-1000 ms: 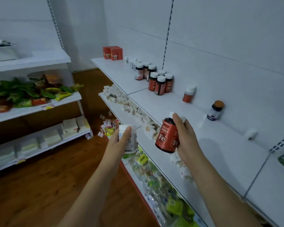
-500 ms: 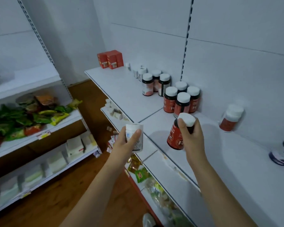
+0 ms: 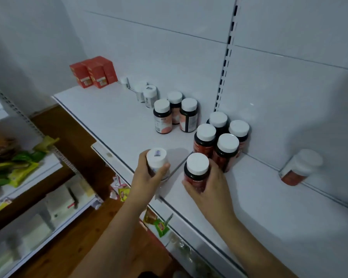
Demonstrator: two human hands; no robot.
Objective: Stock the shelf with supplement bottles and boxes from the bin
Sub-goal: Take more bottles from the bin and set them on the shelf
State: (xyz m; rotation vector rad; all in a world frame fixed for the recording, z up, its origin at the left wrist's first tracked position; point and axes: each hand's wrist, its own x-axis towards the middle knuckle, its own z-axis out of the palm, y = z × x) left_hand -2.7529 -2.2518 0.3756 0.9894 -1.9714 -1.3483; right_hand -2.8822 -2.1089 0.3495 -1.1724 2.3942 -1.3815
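Note:
My right hand (image 3: pixel 211 183) grips a dark red-labelled bottle with a white cap (image 3: pixel 197 171), upright on the white shelf (image 3: pixel 113 113) just in front of a cluster of several matching red bottles (image 3: pixel 219 141). My left hand (image 3: pixel 147 177) holds a small white bottle (image 3: pixel 157 159) upright over the shelf's front part, left of the red one. Three pink-labelled bottles (image 3: pixel 174 115) stand further back. Small white bottles (image 3: pixel 147 93) and red boxes (image 3: pixel 93 72) sit at the far end. The bin is out of view.
A lone red bottle with a white cap (image 3: pixel 298 167) stands against the back wall at right. Below the shelf hang packets (image 3: pixel 159 223). Across the wooden-floored aisle, another rack (image 3: pixel 18 173) holds green packets and white boxes.
Both hands moved forward and down over the shelf. The red bottle went from held in the air to upright beside the red cluster; the camera came closer.

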